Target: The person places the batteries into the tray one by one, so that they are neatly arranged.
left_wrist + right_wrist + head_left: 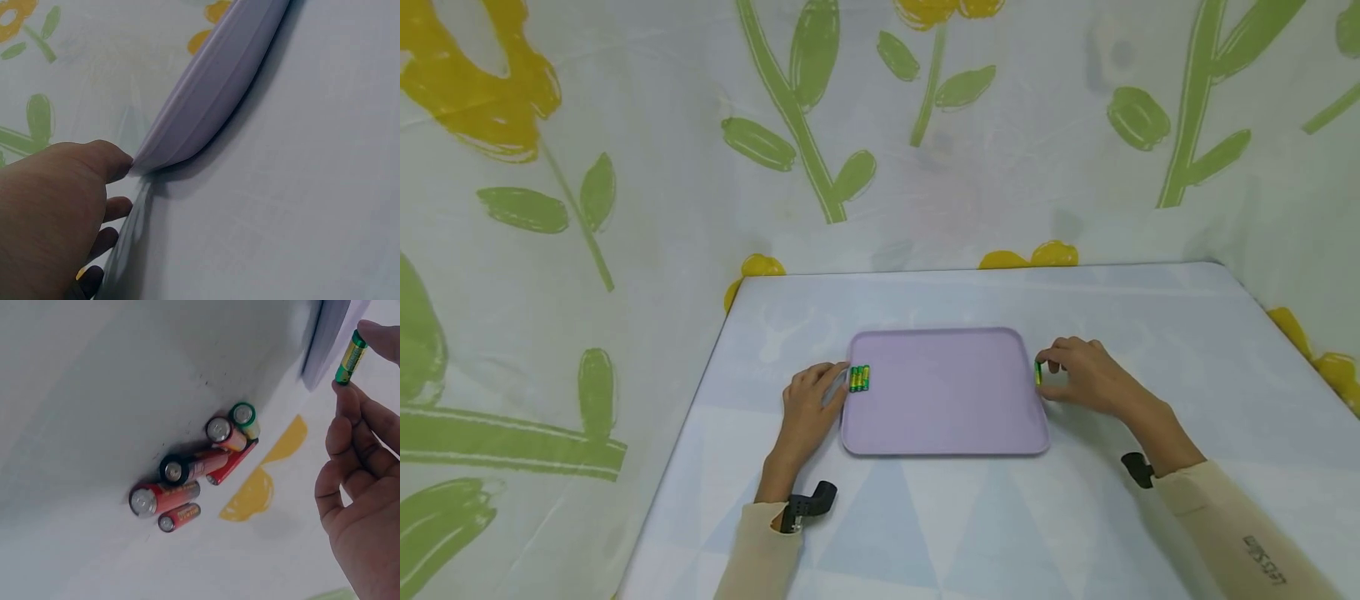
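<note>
A lilac tray (947, 400) lies on the table, with three green-and-yellow batteries (859, 378) side by side at its left end. My left hand (808, 404) rests at the tray's left edge beside them. In the left wrist view its thumb meets the tray's rim (206, 94), with the other fingers loosely bent. Just beyond the right edge, my right hand (1090, 377) pinches another small green-and-yellow battery (351, 357) between thumb and fingertip. The battery is held upright in the head view, apart from the tray as far as I can tell.
In the right wrist view several loose batteries lie on the table, among them a thick red one (164, 497), a black-ended one (194, 466) and a green-ringed one (244, 417). The head view does not show them. Flower-printed cloth (970, 183) surrounds the table.
</note>
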A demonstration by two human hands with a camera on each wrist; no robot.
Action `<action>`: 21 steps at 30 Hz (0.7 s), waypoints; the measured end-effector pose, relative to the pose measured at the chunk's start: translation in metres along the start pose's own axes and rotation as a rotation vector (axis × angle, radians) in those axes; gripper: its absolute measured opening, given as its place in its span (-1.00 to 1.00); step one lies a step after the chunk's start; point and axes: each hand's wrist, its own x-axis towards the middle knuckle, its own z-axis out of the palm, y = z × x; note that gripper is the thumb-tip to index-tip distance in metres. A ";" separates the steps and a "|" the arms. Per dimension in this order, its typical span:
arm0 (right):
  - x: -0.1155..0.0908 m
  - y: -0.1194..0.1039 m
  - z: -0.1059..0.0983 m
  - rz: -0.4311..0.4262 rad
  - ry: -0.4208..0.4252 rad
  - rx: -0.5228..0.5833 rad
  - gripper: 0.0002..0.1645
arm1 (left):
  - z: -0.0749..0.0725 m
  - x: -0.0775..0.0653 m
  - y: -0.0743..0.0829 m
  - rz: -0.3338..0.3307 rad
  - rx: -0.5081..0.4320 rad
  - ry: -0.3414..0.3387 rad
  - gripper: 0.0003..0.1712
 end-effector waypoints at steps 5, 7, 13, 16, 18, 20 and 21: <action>0.004 -0.007 0.003 -0.026 0.023 0.032 -0.59 | 0.000 0.000 0.000 -0.005 -0.005 -0.008 -0.53; 0.007 -0.012 0.003 -0.032 0.022 0.047 -0.60 | 0.000 0.000 0.000 -0.008 -0.001 -0.008 -0.53; 0.020 -0.025 0.005 -0.044 0.026 0.093 -0.64 | -0.001 0.000 0.001 0.002 0.009 -0.001 -0.53; 0.027 -0.032 0.007 -0.055 0.027 0.113 -0.65 | -0.001 -0.001 0.002 0.000 0.006 0.000 -0.53; 0.031 -0.037 0.009 -0.061 0.024 0.124 -0.65 | -0.002 -0.001 0.003 -0.002 0.003 0.000 -0.53; 0.036 -0.042 0.011 -0.066 0.019 0.127 -0.64 | -0.002 -0.001 0.005 -0.008 -0.003 -0.003 -0.53; 0.038 -0.045 0.012 -0.070 0.017 0.128 -0.64 | -0.002 -0.001 0.005 -0.011 -0.003 -0.006 -0.53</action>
